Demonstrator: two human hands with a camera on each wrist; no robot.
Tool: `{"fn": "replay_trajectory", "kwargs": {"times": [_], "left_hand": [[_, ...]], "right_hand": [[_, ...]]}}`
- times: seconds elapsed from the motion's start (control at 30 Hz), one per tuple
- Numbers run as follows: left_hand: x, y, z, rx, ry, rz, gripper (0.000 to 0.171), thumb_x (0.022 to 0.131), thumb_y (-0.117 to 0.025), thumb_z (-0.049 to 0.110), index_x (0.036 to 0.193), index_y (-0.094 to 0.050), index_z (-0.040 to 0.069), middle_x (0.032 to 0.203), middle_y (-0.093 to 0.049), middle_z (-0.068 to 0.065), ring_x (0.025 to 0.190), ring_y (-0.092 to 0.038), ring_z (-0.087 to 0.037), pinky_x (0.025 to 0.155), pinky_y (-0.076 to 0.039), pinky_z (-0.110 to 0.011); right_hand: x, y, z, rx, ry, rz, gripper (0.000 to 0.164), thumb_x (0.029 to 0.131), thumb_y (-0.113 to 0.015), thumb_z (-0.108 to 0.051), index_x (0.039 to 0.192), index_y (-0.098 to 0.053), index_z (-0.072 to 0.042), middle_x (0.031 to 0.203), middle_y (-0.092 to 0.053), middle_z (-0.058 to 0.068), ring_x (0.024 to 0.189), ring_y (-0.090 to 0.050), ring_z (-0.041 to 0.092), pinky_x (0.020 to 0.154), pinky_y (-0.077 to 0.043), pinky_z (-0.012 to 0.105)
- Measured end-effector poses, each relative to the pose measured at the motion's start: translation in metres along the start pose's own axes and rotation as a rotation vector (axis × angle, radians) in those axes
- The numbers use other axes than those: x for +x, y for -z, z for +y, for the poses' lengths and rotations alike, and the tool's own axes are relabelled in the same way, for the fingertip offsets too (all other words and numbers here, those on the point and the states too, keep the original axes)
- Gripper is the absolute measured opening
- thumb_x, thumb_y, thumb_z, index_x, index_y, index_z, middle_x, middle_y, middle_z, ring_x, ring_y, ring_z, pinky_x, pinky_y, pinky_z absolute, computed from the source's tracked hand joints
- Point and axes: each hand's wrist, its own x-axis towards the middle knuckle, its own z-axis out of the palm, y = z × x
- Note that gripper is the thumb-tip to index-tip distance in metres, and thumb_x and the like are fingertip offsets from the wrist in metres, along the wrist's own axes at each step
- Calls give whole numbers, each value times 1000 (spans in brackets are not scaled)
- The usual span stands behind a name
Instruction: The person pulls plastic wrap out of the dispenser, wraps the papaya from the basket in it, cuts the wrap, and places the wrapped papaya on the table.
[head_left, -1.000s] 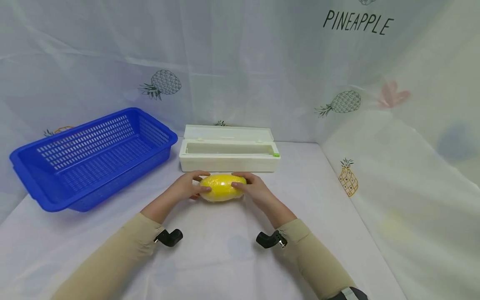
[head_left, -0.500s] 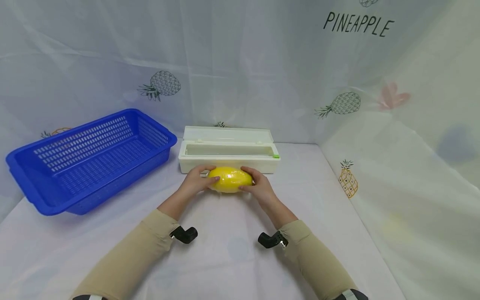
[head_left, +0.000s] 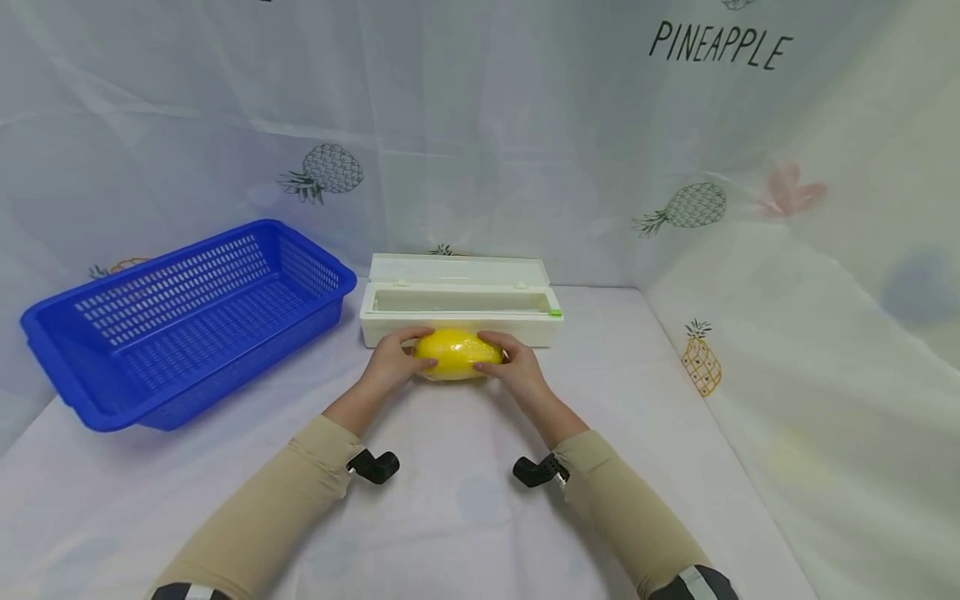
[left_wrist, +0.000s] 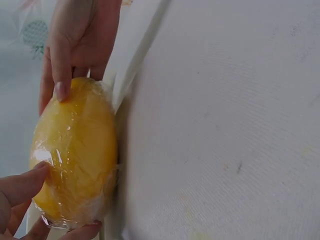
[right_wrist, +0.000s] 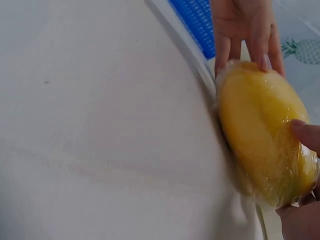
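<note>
A smooth yellow oval fruit (head_left: 457,354), wrapped in clear cling film, lies lengthwise between both hands. My left hand (head_left: 392,365) grips its left end, thumb on the near side and fingers curling round the far side. At the right end my right hand (head_left: 519,367) holds it the same way. Film wrinkles and bunches around the fruit's ends in both wrist views. Just behind it stands a long white cling film dispenser (head_left: 480,326) with its lid (head_left: 457,268) raised and a green slider (head_left: 556,312) at the right; the fruit overlaps its front in the head view.
To the left sits a blue plastic basket (head_left: 217,321) with slotted walls. A white cloth (head_left: 465,517) covers the table, and a pineapple-printed curtain (head_left: 480,167) hangs behind and to the right. Black wrist cameras (head_left: 378,467) are worn on both sleeves.
Both hands have shifted the wrapped fruit slightly right and away, closer to the dispenser, and turned it a little. Left forearm moved right. Basket and dispenser stay put.
</note>
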Motion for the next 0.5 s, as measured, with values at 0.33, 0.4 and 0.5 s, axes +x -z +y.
{"fn": "replay_trajectory", "kwargs": {"times": [0.33, 0.4, 0.5], "left_hand": [[-5, 5, -3, -16, -6, -29, 64, 82, -77, 3, 140, -50, 10, 150, -39, -13, 132, -39, -43, 105, -39, -50], [-7, 6, -4, -12, 12, -32, 67, 82, -78, 7, 142, -48, 13, 152, -36, -12, 134, -37, -42, 105, -38, -52], [-9, 8, -5, 6, 34, -35, 71, 81, -80, 14, 144, -46, 18, 154, -34, -9, 137, -34, -40, 105, -37, -55]], "right_hand": [[5, 5, -1, -150, 68, -65, 58, 82, -78, -6, 136, -58, -16, 144, -49, 1, 137, -37, 21, 112, -30, 44], [3, 7, -3, -186, 76, -73, 59, 82, -79, -8, 136, -57, -18, 144, -48, 0, 137, -37, 21, 112, -31, 44], [0, 12, -6, -216, 84, -74, 60, 81, -80, -9, 136, -57, -20, 144, -48, -1, 136, -37, 20, 112, -31, 43]]}}
